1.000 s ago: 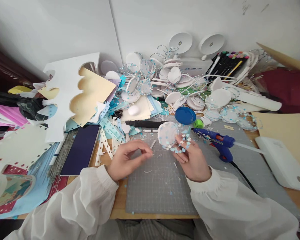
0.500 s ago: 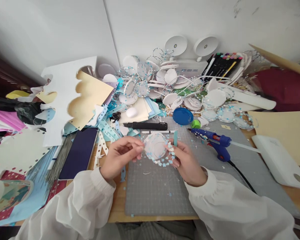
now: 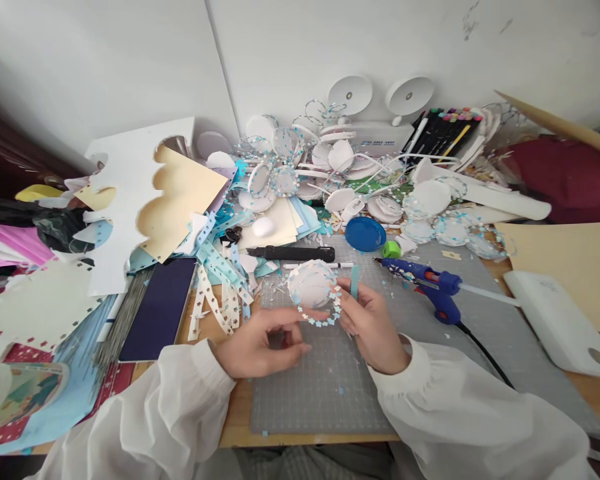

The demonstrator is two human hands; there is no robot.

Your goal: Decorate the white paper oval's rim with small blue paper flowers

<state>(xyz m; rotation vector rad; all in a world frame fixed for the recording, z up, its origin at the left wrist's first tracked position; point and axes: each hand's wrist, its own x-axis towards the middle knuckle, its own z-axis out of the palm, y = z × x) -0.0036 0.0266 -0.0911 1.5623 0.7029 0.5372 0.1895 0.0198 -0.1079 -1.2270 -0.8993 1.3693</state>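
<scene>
While over one grey mat point(image 3: 325, 393): two hands point(image 3: 370, 327), one white disc point(image 3: 311, 285).

White wall point(image 3: 330, 40) behind, w/ a vertical seam approx. centre-left; soft even daylight, no hard shadows. Wooden counter point(image 3: 235, 413) shows at the near edge, grey cutting mat point(image 3: 320, 393) on top. Dark wood furniture point(image 3: 0, 153) at far left. Twin-disc white lamp point(image 3: 380, 100) stands against the wall.
</scene>
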